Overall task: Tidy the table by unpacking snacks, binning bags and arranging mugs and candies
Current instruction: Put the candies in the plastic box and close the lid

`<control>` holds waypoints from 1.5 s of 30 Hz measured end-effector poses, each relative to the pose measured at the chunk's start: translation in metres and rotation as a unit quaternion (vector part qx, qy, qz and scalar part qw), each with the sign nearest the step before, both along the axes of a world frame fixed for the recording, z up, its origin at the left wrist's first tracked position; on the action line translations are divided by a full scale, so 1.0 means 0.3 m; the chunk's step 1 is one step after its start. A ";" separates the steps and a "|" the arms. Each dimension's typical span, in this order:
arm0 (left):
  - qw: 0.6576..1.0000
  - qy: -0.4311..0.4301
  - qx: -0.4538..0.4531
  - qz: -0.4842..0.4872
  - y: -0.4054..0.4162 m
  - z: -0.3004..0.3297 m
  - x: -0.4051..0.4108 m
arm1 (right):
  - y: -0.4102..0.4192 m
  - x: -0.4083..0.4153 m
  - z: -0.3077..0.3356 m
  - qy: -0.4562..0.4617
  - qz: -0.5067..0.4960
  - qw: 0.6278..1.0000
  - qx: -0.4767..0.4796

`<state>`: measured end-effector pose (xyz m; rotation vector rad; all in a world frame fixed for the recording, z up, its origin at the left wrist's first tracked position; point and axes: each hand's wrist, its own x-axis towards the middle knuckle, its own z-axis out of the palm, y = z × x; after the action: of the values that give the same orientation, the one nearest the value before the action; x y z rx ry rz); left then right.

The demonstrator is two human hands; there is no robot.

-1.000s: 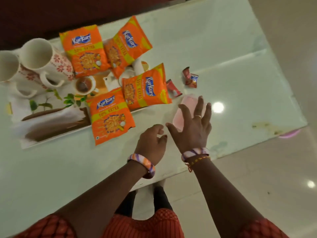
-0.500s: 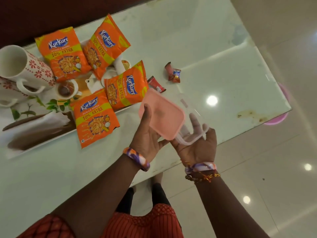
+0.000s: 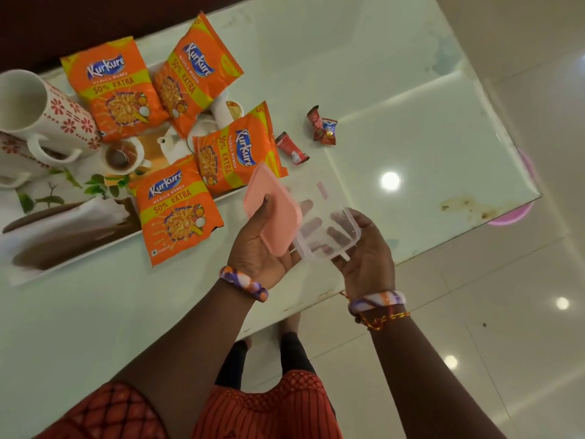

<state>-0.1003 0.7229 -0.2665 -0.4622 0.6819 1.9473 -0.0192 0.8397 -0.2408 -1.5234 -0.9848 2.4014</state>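
The pink lid has come off the clear box; left hand pinches the lid, right hand cups the box. At ten o'clock, four snack packets remain sealed; candies lie loose at twelve, mugs unarranged.

A pale glass-topped table bore a printed tray at its left side, one red candy just beside the tray, two more candies close together farther right, and brownish stains near its right edge.
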 end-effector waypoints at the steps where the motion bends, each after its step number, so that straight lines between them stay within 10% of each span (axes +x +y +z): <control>1: 1.000 -0.003 0.007 0.000 -0.005 -0.002 0.001 | 0.004 -0.001 0.010 -0.006 0.019 0.999 0.045; 13: 0.999 -0.025 -0.033 0.010 -0.033 0.010 0.012 | -0.094 -0.110 0.132 -0.114 0.332 0.804 0.480; 25: 0.999 -0.014 0.017 0.024 -0.056 0.008 0.006 | -0.140 -0.146 0.128 -0.092 0.312 0.745 0.583; 30: 0.998 0.014 0.039 -0.036 -0.066 0.003 -0.006 | -0.117 -0.151 0.134 -0.071 0.216 0.785 0.576; 38: 1.000 -0.009 -0.002 -0.023 -0.075 -0.043 -0.003 | -0.053 -0.135 0.146 -0.097 0.013 0.971 0.218; 45: 1.000 0.009 0.024 -0.012 -0.107 -0.042 -0.019 | 0.001 -0.076 0.098 -0.098 -0.116 0.981 0.118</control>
<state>-0.1059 0.6908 -0.2790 -0.4049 0.6493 1.9422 -0.0421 0.8401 -0.2113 -1.7025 -1.0223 1.9320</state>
